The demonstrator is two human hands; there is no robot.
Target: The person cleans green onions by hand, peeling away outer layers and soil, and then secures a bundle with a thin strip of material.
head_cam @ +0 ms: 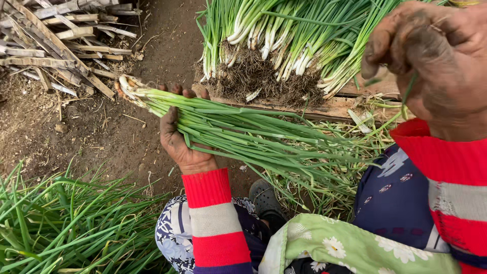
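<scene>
The left hand (pixel 177 144) wraps a bunch of green onions (pixel 228 129) held level over the soil; keep that grip snug near the roots. The right hand (pixel 436 61) pinches one loose leaf (pixel 408 96), so strip gently.

Likely a farm yard: bare soil (pixel 116 132), heaped green onions (pixel 284 45) with muddy roots, split wood scraps (pixel 56 35).
</scene>
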